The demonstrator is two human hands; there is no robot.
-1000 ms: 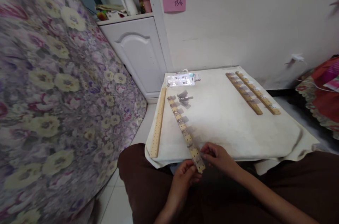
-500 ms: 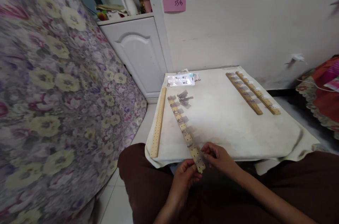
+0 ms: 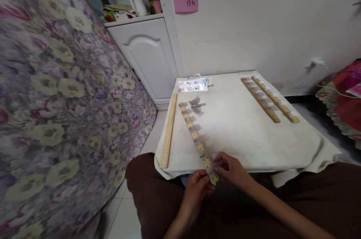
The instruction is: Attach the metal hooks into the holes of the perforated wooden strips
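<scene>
Plastic pack (image 3: 192,85), contents blurred; left fingers (image 3: 203,183) pinch strip (image 3: 200,147); right fingers (image 3: 225,158) bunched, hold unclear.

A perforated strip (image 3: 200,147), lined with clips, is gripped at its near end by the left hand (image 3: 196,187); its right edge is met by the right hand (image 3: 231,170). Left of it a bare strip (image 3: 169,133) is laid; beside its far end loose clips (image 3: 196,105) are heaped; beyond it a clear package (image 3: 192,85) is placed; well to its right, two clip-lined strips (image 3: 261,99) are set.

Pale yellow strip (image 3: 200,147), cream tablecloth (image 3: 239,130)
</scene>
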